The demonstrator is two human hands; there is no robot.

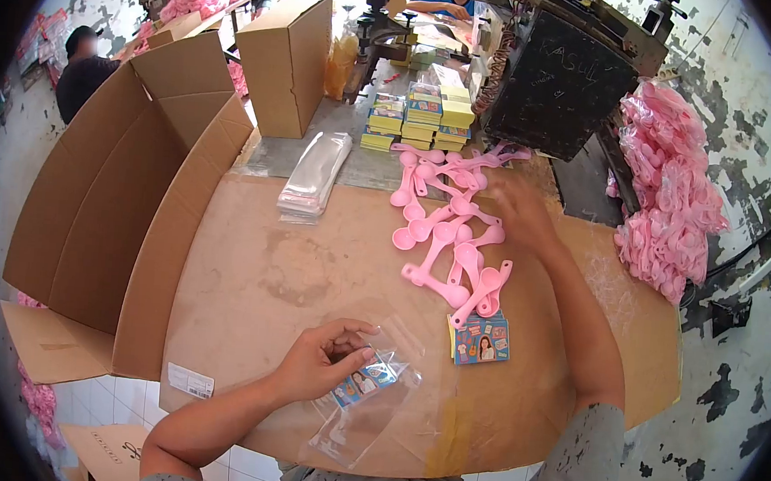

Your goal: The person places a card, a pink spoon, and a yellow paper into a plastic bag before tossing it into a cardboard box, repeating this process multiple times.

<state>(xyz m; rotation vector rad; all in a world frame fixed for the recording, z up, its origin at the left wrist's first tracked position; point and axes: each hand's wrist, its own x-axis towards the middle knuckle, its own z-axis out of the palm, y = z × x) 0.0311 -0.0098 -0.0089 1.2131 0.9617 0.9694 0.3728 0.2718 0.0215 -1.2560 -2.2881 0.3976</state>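
My left hand (328, 357) pinches the mouth of a clear plastic bag (345, 434) over the cardboard-covered table. Inside or under the film lies a blue printed card (367, 382); the glare hides which. At the right edge of the spoon pile, my right hand (519, 216) is smeared by motion, so its fingers and anything in them cannot be made out. Pink measuring spoons (444, 231) lie loosely heaped beside it. Just below them sits a small stack of blue printed cards (483, 341), with spoon ends resting against its top edge.
A sheaf of clear bags (314, 177) lies left of the spoons. Card stacks (421, 113) stand behind them, near a black machine (557, 83). An open carton (157, 251) flanks the table's left side. Bagged pink spoons (671, 189) bulge at right. Other people (89, 72) are farther back.
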